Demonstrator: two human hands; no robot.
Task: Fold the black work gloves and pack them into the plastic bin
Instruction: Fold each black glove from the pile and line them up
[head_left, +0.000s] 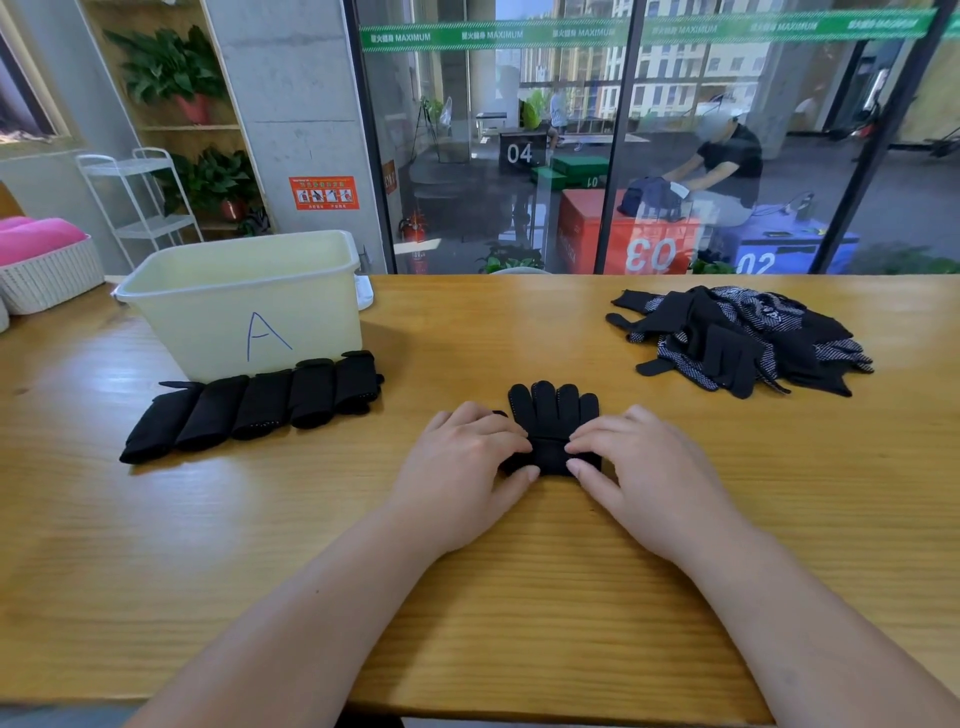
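A black work glove (551, 410) lies flat in the middle of the wooden table (467, 597), fingers pointing away from me, its cuff end rolled up toward them. My left hand (467, 467) and my right hand (639, 467) each grip one side of that rolled cuff, thumbs tucked under the fold. Several folded black gloves (249, 408) lie in a row just in front of the pale plastic bin (244, 291) marked "A" at the left. A loose pile of unfolded black gloves (743, 338) sits at the right.
A white woven basket (49, 275) with pink cushions stands at the far left edge. A glass wall runs along the table's far edge. Behind the bin stand a white wire rack (140, 197) and shelves of potted plants.
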